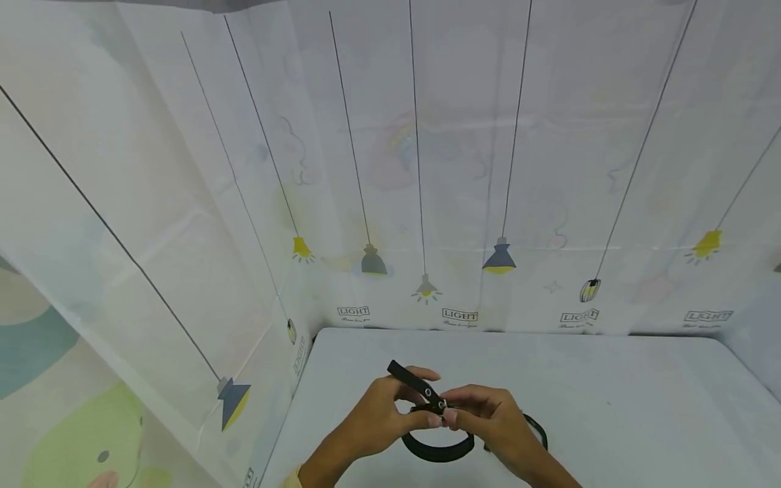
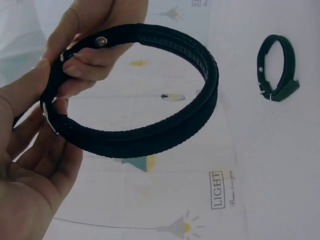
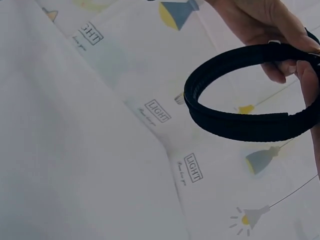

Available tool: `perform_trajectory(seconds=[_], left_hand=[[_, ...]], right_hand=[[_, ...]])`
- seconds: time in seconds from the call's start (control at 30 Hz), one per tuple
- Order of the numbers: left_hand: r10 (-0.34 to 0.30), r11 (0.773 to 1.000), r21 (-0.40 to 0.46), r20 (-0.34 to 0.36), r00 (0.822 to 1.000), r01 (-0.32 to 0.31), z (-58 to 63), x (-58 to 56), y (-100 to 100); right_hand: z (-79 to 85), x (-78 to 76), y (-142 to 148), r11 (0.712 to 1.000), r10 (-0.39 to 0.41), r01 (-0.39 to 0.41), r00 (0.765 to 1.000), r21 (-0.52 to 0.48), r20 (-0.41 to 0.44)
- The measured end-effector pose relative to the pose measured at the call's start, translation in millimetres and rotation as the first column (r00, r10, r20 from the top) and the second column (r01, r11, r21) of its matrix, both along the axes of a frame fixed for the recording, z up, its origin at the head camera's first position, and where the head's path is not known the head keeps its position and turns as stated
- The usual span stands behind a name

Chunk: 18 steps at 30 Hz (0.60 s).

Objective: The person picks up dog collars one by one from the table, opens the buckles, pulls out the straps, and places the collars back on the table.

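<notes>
A black collar [image 1: 438,453] with metal eyelets and a buckle is held up in both hands, bent into a loop. My left hand [image 1: 386,415] grips it near the buckle, thumb on the near side, with the strap's free end [image 1: 404,374] sticking up past the fingers. Opposite, my right hand [image 1: 491,415] pinches the band beside the buckle between thumb and fingers. In the left wrist view the collar [image 2: 150,142] shows a stitched edge and a metal eyelet. Fingers partly hide the buckle.
A second buckled collar [image 2: 287,75] lies on the white table [image 1: 641,407], partly behind my right wrist in the head view. A pale curtain [image 1: 451,169] printed with hanging lamps stands along the table's back and left sides.
</notes>
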<state>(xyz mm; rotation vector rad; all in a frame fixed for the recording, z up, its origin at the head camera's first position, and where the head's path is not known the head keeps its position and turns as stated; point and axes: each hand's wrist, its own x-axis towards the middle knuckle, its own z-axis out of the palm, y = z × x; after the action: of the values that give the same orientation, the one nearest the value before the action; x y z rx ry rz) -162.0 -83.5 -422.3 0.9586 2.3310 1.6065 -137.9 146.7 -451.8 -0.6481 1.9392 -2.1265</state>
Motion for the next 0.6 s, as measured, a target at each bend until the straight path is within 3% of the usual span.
perform_trajectory(seconds=[0.17, 0.33, 0.47, 0.6], left_hand=[[-0.033, 0.999, -0.019, -0.047, 0.998, 0.032, 2.5, 1.4, -1.5], [-0.009, 1.0, -0.012, -0.05, 0.999, 0.008, 6.5, 1.8, -3.5], [-0.005, 1.0, 0.01, -0.047, 0.999, 0.005, 8.8, 1.4, -3.0], [0.007, 1.0, 0.025, -0.038, 0.999, -0.006, 7.9, 1.8, -1.8]], right_hand=[[-0.8, -0.9, 2.4, 0.999, 0.037, -0.037, 0.999, 0.031, -0.021], [-2.3, -1.5, 4.1, 0.996, 0.046, -0.038, 0.994, 0.081, -0.095], [-2.0, 0.3, 2.6, 0.998, 0.016, -0.007, 0.989, 0.058, -0.147], [-1.2, 2.7, 1.9, 1.0, -0.001, 0.0, 0.99, -0.007, -0.141]])
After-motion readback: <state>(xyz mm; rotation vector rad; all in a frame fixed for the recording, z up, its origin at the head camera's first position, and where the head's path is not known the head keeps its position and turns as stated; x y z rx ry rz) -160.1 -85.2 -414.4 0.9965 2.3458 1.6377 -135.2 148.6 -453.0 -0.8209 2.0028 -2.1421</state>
